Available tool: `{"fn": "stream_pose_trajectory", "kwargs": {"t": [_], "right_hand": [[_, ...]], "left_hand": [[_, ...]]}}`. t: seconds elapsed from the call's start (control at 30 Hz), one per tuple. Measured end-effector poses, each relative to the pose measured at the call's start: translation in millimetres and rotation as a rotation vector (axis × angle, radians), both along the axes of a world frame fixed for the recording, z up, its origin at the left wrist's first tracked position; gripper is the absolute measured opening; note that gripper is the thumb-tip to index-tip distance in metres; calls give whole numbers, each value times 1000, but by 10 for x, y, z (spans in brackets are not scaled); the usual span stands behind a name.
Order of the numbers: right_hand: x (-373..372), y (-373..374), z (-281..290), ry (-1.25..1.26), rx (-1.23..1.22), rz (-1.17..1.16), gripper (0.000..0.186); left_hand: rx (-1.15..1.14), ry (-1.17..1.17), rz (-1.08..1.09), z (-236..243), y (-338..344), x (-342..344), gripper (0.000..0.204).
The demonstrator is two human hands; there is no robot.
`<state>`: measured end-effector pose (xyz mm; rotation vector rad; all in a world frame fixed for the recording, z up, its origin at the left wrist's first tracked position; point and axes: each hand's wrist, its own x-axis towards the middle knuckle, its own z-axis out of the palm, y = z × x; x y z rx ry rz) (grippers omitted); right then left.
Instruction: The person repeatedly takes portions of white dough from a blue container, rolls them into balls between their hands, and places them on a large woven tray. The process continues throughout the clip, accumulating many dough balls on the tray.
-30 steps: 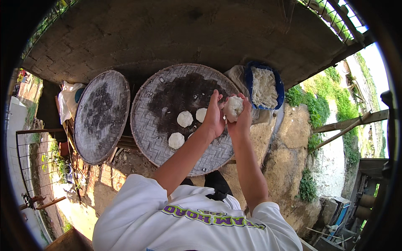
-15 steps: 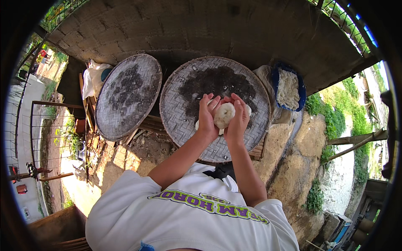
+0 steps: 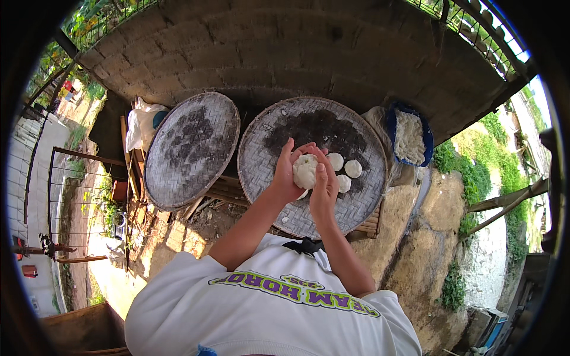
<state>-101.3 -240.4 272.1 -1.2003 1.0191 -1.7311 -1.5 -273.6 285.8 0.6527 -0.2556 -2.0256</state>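
Dough ball, white and lumpy — you hold it above the woven tray, your left hand and right hand closed round its sides. Your hands and forearms block part of the tray, mostly hiding one round beneath; three white rounds lie clear to the right. A blue basin of white dough sits beside the tray; a second tray stands left, a wall beyond.

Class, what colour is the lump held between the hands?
The lump is white, showing best in the head view.
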Motion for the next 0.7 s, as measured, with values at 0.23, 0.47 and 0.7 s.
{"fn": "stream_pose_trajectory", "kwargs": {"t": [0.23,0.47,0.7], "right_hand": [[-1,102,-98,-232,112,79,29],[31,223,-121,-21,1,-95,63],[-70,196,46,-768,400,138,48]], "left_hand": [[80,-90,133,-39,39,-25,59],[-183,-25,42,-120,188,-48,65],[-609,-658,264,-53,269,-146,62]]}}
